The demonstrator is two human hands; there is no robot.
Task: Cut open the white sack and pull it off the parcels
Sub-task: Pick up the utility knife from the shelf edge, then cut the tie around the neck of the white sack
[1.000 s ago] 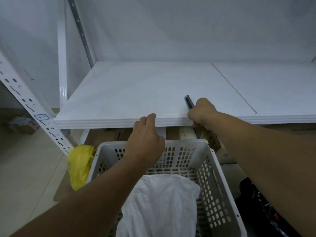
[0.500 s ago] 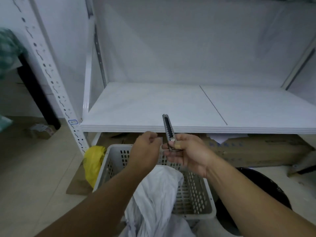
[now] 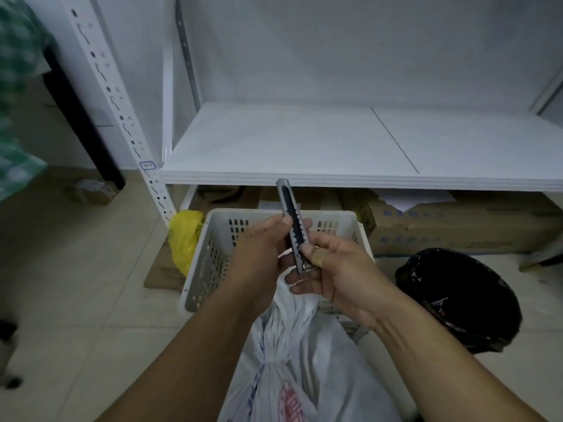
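A grey and black utility knife (image 3: 291, 225) stands nearly upright over the basket, held by both hands. My right hand (image 3: 336, 269) grips its lower end, with the thumb on the body. My left hand (image 3: 262, 251) pinches the knife's middle from the left. I see no blade sticking out at its top. Below my hands lies the white sack (image 3: 300, 360), tied into a bunched neck, with red print near the bottom edge. Its neck rises to just under my right hand's fingers. The parcels inside it are hidden.
A white perforated plastic basket (image 3: 213, 254) stands on the tiled floor behind the sack. Above it is a white shelf board (image 3: 304, 147) on a slotted rack post (image 3: 122, 117). A yellow bag (image 3: 184, 236), cardboard boxes (image 3: 457, 226) and a black-lined bin (image 3: 460, 300) surround the basket.
My right hand picked the knife up from the shelf edge and brought it down over the basket. My left hand left the shelf edge and now pinches the knife. The view has tilted down.
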